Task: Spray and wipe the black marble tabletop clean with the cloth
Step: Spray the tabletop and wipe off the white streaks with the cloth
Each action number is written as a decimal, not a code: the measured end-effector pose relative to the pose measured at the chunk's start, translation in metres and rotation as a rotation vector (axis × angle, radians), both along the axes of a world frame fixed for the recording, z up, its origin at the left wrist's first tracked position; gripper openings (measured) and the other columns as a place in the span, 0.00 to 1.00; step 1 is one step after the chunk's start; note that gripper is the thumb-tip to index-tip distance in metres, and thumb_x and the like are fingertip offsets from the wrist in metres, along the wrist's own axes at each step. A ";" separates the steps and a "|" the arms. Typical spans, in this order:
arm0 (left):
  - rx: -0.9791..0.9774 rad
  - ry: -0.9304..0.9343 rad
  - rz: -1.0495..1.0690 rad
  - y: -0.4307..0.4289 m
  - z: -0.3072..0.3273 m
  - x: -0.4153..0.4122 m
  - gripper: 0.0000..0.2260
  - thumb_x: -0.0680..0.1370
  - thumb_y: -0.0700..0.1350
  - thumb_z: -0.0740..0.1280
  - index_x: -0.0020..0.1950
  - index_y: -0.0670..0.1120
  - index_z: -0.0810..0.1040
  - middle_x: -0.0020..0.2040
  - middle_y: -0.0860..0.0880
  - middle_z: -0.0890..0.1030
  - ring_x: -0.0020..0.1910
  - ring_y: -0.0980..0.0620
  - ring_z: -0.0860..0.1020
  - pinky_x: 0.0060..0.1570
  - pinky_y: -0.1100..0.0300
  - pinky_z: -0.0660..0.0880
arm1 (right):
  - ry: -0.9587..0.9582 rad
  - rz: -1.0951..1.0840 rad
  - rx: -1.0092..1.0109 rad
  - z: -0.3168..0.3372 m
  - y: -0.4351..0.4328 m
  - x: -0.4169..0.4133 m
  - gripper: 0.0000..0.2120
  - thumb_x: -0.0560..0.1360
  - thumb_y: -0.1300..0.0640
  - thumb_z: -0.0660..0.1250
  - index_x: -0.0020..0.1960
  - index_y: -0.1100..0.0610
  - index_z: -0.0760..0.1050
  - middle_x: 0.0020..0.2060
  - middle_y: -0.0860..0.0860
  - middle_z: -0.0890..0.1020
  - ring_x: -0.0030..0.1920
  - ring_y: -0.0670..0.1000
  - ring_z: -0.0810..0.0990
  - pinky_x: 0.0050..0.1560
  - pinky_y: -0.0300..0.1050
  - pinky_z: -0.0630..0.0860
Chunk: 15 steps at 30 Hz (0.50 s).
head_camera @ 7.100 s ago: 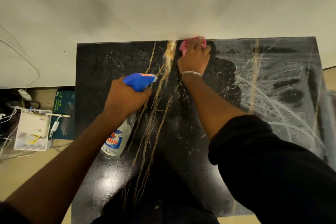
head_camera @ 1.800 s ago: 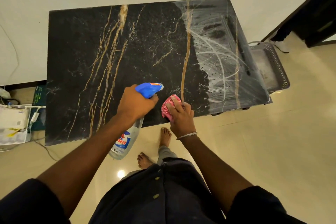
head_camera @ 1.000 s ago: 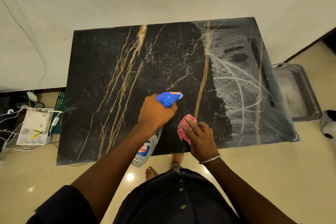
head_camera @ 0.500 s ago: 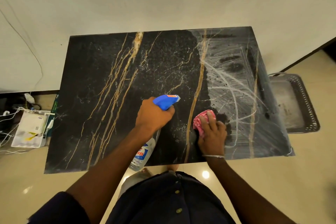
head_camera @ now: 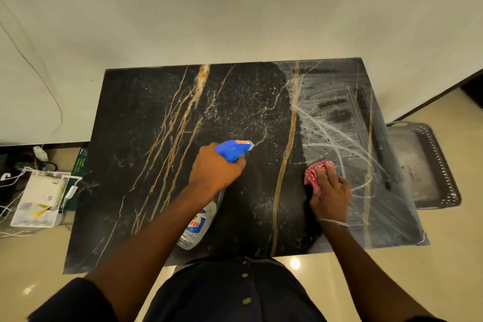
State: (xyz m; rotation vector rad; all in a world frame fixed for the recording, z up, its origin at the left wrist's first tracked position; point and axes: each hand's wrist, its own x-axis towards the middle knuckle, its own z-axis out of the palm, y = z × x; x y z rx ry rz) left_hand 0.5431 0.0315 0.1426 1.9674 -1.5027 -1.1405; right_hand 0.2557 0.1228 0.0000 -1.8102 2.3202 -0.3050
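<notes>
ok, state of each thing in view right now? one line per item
black marble tabletop: left and middle dark and wiped, right part streaked with whitish residue.
pink cloth: bunched, pressed on the tabletop at the edge of the residue.
right hand: flat on the cloth.
spray bottle: tilted above the tabletop, blue nozzle aimed right.
left hand: fingers wrapped round the bottle neck.
grey tray: on the floor, right of the table.
</notes>
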 end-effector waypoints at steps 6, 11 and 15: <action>-0.001 0.013 -0.036 -0.017 -0.004 0.012 0.10 0.71 0.48 0.72 0.46 0.47 0.74 0.37 0.47 0.77 0.35 0.52 0.77 0.42 0.58 0.77 | -0.044 -0.064 -0.094 0.005 -0.018 0.069 0.23 0.71 0.57 0.68 0.65 0.51 0.72 0.71 0.56 0.71 0.59 0.63 0.68 0.54 0.58 0.71; -0.022 0.002 -0.057 -0.026 -0.005 0.012 0.11 0.69 0.50 0.72 0.41 0.45 0.74 0.31 0.50 0.73 0.29 0.55 0.73 0.33 0.61 0.73 | -0.017 0.339 -0.103 0.002 -0.028 0.107 0.25 0.70 0.53 0.72 0.66 0.49 0.72 0.69 0.52 0.73 0.59 0.59 0.68 0.50 0.54 0.73; -0.035 0.014 -0.107 -0.035 -0.003 0.011 0.09 0.71 0.49 0.72 0.41 0.45 0.75 0.30 0.51 0.73 0.29 0.55 0.73 0.35 0.61 0.73 | 0.053 0.366 -0.037 -0.005 -0.037 0.054 0.23 0.74 0.51 0.60 0.68 0.47 0.70 0.72 0.50 0.70 0.62 0.60 0.71 0.54 0.53 0.70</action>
